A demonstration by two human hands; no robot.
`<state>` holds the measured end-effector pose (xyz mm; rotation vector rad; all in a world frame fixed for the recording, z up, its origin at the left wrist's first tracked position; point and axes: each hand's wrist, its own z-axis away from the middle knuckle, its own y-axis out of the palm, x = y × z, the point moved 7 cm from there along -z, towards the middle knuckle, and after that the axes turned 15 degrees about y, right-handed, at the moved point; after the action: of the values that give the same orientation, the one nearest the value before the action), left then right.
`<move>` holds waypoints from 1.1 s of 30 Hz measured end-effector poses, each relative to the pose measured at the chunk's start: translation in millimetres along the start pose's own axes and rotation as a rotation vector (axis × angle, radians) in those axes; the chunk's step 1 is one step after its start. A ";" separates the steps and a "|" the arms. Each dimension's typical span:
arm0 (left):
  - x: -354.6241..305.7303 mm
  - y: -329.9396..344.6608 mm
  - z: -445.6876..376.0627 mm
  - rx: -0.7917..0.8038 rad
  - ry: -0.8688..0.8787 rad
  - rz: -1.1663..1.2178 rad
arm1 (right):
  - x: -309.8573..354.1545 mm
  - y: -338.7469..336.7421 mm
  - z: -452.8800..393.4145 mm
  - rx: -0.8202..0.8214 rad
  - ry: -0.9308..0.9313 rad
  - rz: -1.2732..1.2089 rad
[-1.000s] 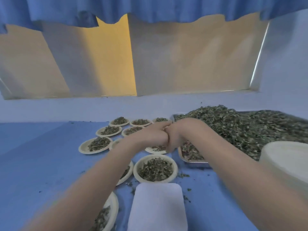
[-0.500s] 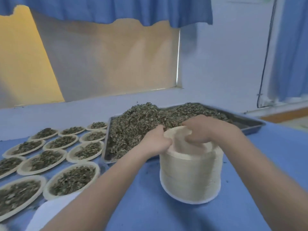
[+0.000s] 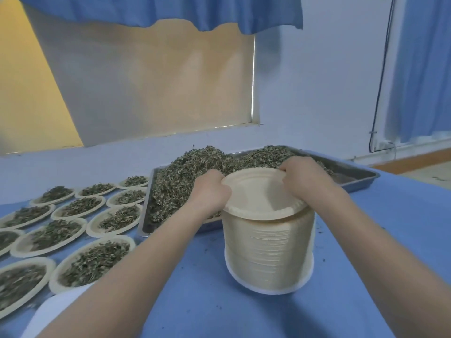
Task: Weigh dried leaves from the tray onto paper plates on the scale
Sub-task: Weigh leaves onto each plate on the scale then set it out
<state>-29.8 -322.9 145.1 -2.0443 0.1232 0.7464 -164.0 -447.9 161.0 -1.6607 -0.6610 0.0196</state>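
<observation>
A tall stack of cream paper plates (image 3: 268, 250) stands on the blue table in front of me. Its top plate (image 3: 258, 193) is tilted up. My left hand (image 3: 210, 189) grips that plate's left rim, and my right hand (image 3: 302, 176) pinches its far right rim. Behind the stack lies a metal tray (image 3: 358, 176) heaped with dried leaves (image 3: 185, 176). The white scale (image 3: 56, 306) shows at the lower left, partly hidden by my left forearm, with nothing on it.
Several paper plates filled with leaves (image 3: 95, 259) lie in rows on the left of the table. Leaf crumbs are scattered around the stack. A wall with a window and blue curtains rises behind the table.
My view swung right from the filled plates to the plate stack. Both hands moved from above the plates to the stack's top, and the top plate has now lifted and tilted.
</observation>
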 end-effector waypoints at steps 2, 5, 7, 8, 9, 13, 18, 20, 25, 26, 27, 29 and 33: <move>2.3 -15.7 1.1 -0.032 0.007 0.003 | 12.8 -3.9 3.1 -0.014 -0.007 -0.029; 15.1 -47.5 10.7 -0.098 -0.010 -0.021 | 41.5 -3.1 11.3 -0.027 -0.054 -0.046; 31.8 -71.9 23.5 -0.144 -0.035 -0.020 | 69.4 0.9 21.0 -0.024 -0.115 -0.055; 42.8 -83.9 32.1 -0.166 -0.057 -0.003 | 84.7 4.7 27.4 -0.018 -0.152 -0.061; 54.7 -95.9 42.2 -0.190 -0.086 0.023 | 100.5 10.2 33.9 0.000 -0.186 -0.064; 117.6 -138.7 102.8 -0.310 -0.273 0.109 | 162.2 48.1 74.8 0.191 -0.321 -0.145; 197.0 -154.1 190.8 -0.432 -0.484 0.153 | 212.2 123.4 134.2 0.406 -0.443 -0.145; 221.7 -150.2 218.5 -0.476 -0.555 0.174 | 221.5 149.3 152.0 0.406 -0.456 -0.135; 247.0 -146.2 253.3 -0.616 -0.544 0.160 | 234.4 189.5 179.8 0.381 -0.478 -0.163; 249.4 -145.6 254.9 -0.632 -0.542 0.149 | 235.2 193.6 181.4 0.372 -0.467 -0.168; 251.3 -144.2 254.4 -0.630 -0.541 0.136 | 235.8 196.3 181.9 0.364 -0.459 -0.175; 255.6 -140.2 252.1 -0.583 -0.550 0.113 | 236.0 200.2 180.3 0.364 -0.440 -0.184; 255.9 -138.3 253.9 -0.521 -0.483 0.114 | 230.0 206.4 172.9 0.492 -0.362 -0.329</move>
<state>111.6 9.1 7.8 -2.2769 -0.2591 1.4396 47.2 -203.4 15.7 -1.0680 -1.1012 0.2322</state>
